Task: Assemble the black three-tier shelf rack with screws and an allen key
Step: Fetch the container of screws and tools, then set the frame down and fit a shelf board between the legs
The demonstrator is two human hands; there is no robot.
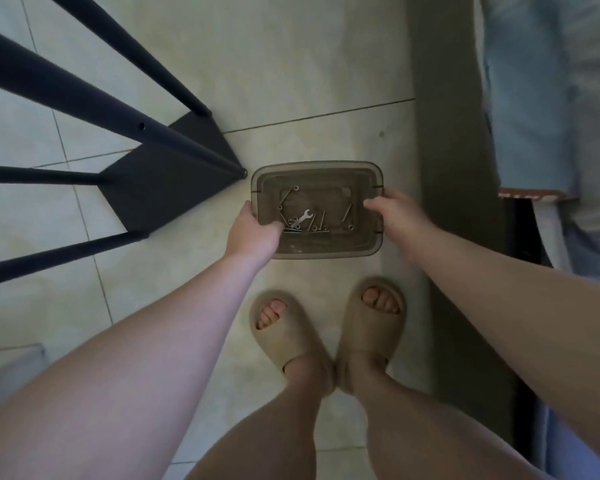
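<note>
A smoky transparent plastic box (pixel 326 174) is held over the tiled floor by both hands. My left hand (pixel 253 233) grips its left rim, thumb inside. Its right rim is gripped by my right hand (pixel 397 211). Inside lie several screws (pixel 321 223) and a small flat spanner (pixel 302 218). The black shelf rack (pixel 160 188) stands on the floor at the left, seen from above: a black shelf panel with four thin black legs rising toward me. One leg's foot ends just left of the box.
My feet in beige slides (pixel 326 337) stand below the box. A dark green strip (pixel 454 168) runs down the right. A light blue fabric (pixel 551 91) hangs at the far right. A grey object's corner (pixel 11 368) shows at the lower left.
</note>
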